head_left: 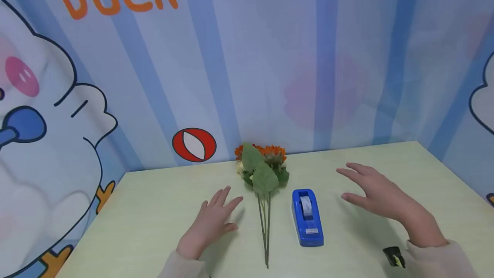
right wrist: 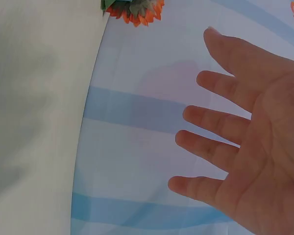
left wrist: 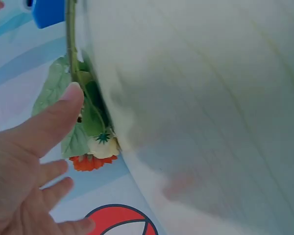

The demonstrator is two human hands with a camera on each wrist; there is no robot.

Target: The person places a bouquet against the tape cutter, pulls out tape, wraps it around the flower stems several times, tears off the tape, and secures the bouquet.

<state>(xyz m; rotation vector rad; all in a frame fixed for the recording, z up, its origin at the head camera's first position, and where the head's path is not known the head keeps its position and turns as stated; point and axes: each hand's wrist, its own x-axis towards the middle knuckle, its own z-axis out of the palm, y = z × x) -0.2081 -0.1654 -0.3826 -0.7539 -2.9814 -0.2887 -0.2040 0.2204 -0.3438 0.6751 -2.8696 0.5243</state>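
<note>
A bunch of artificial flowers with orange blooms, green leaves and long bare stems lies on the table, its blooms toward the back wall. Just right of the stems stands a blue tape dispenser holding a roll of tape. My left hand hovers left of the stems, fingers spread and holding nothing. Over the table to the right of the dispenser, my right hand is raised, also without anything in it. In the right wrist view its palm and fingers show fully extended.
The pale table meets a blue striped cloth backdrop printed with cartoon ducks and a red ball. A small black piece with a yellow-green mark is seen beside the right sleeve.
</note>
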